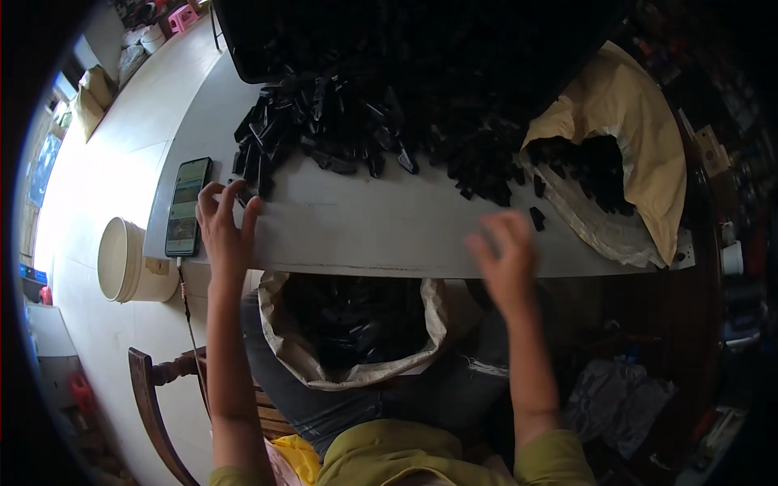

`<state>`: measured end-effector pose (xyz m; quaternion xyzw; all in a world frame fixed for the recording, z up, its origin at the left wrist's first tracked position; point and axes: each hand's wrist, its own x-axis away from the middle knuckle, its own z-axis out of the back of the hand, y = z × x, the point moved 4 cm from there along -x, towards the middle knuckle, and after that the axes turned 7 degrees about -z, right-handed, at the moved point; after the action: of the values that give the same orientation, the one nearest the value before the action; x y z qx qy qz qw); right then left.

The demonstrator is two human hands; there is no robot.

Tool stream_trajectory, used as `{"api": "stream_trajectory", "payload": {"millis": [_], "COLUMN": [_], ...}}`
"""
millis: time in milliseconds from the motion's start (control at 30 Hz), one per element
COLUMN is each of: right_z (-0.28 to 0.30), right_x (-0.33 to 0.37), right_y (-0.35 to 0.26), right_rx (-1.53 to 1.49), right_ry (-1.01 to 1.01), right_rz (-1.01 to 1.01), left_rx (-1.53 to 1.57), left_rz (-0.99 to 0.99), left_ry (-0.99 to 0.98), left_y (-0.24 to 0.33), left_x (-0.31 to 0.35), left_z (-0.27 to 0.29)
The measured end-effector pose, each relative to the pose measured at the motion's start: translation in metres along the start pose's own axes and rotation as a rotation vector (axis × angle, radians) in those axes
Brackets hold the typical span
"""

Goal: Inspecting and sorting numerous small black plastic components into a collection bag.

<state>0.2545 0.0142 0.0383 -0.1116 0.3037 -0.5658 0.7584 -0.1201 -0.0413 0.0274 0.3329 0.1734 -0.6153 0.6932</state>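
Observation:
At the left of the table, my left hand (223,231) has curled fingers, with a small black plastic piece (241,195) between index finger and thumb. A loose heap of similar black plastic pieces (324,121) lies just beyond it. My right hand (509,255) is blurred over the table's front edge, its thumb and fingers apart and nothing seen in them. Smaller black pieces (484,166) are piled beyond that hand, and a single black piece (537,218) lies beside it. On my lap, below the table edge, an open pale sack (275,344) holds more black pieces.
A phone (188,206) with a cable lies at the grey table's (356,219) left side. The right side holds a tan sack (652,154) of black pieces; a large dark container (421,40) is at the back. A bucket (130,263) and wooden chair (150,397) stand left.

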Motion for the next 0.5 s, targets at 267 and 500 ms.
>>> {"api": "stream_trajectory", "payload": {"millis": [267,500], "right_z": [0.01,-0.052], "right_x": [-0.01,-0.012], "right_y": [0.076,-0.019], "right_rx": [0.12,-0.944], "right_ry": [0.0,-0.38], "right_rz": [-0.268,-0.195], "left_rx": [0.386,0.758], "left_rz": [0.152,-0.064], "left_ry": [-0.231,-0.451], "left_y": [-0.008,0.101], "left_x": [0.023,0.024], "left_z": [-0.008,-0.025]}}
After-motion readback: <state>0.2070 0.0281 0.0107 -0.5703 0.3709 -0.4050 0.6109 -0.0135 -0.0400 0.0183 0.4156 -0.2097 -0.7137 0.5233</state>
